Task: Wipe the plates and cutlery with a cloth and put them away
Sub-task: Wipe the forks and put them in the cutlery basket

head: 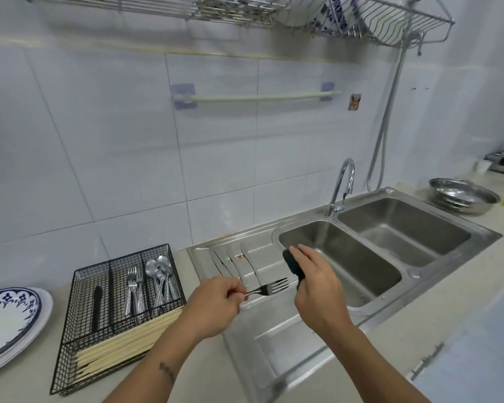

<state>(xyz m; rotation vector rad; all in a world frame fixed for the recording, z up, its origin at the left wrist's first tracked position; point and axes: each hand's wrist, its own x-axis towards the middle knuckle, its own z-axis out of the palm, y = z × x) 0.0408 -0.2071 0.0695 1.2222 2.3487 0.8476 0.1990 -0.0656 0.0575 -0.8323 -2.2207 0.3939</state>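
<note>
A fork (269, 289) hangs level over the sink's draining board (262, 321), its handle pinched in the curled fingers of the left hand (213, 305), tines pointing right toward a dark cloth (294, 266) gripped in the right hand (317, 289). To the left, a black wire tray (70, 338) on the counter holds forks, spoons (160, 274) and chopsticks (122, 341). Blue-patterned plates (9, 318) lie beyond it at the left edge.

Your two forearms come up from six o'clock, both bare, no sleeves showing, no watch or bracelet on either wrist. Your left forearm (169, 365) carries a small dark tattoo, a short line of marks too blurred to read. Your left hand (213, 306) and right hand (317, 292) wear no gloves or rings.
</note>
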